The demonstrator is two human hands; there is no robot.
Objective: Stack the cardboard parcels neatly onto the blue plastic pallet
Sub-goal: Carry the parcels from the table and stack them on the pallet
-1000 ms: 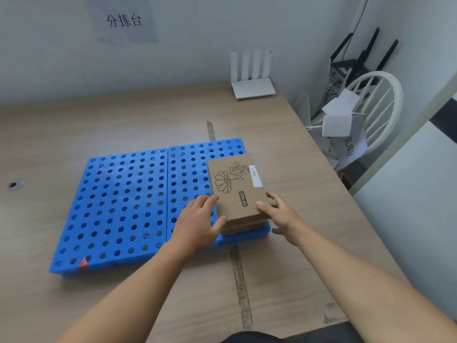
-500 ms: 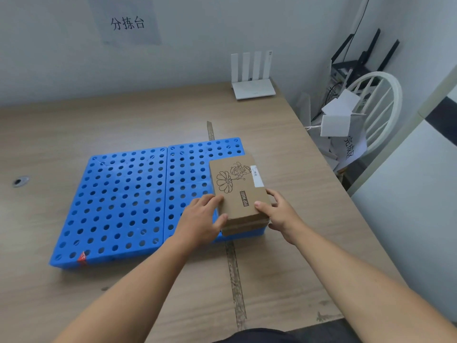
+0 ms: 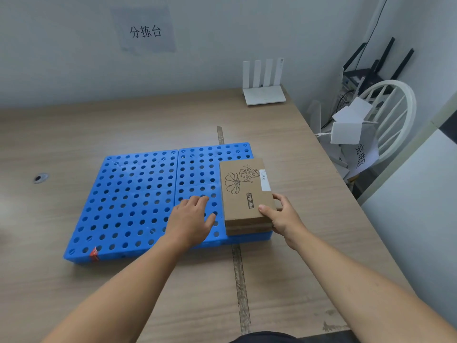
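the top parcel [image 3: 244,191], the one with the flower drawing, lies flat on a lower parcel [image 3: 248,229] at the near right corner of the blue pallet [image 3: 138,194], its long side running near to far. i see at least one cardboard edge under it, but i cannot tell how many parcels are in the stack.

my right hand [image 3: 284,216] grips the top parcel at its near right corner, thumb on the lid and fingers curled down its right side. my left hand [image 3: 190,219] is open and flat over the pallet just left of the stack. it is apart from the cardboard, so nothing braces that side.

that is where i think this could go wrong. if i nudge with the right hand to square the edges, the top parcel could slide left over the one below and leave the stack skewed. if i pull the right hand off carelessly, the thumb could drag the parcel to the right. the stack's right side sits about level with the pallet's right edge, so any overhang would hang over the table [image 3: 321,194] rather than the plastic. the parcels look light and cardboard on cardboard looks slick, so small pushes would count. the pallet seems to rest loose on the smooth table and might shift if i lean on it with the left hand. i'd set the left palm against the stack first, then let go straight up.
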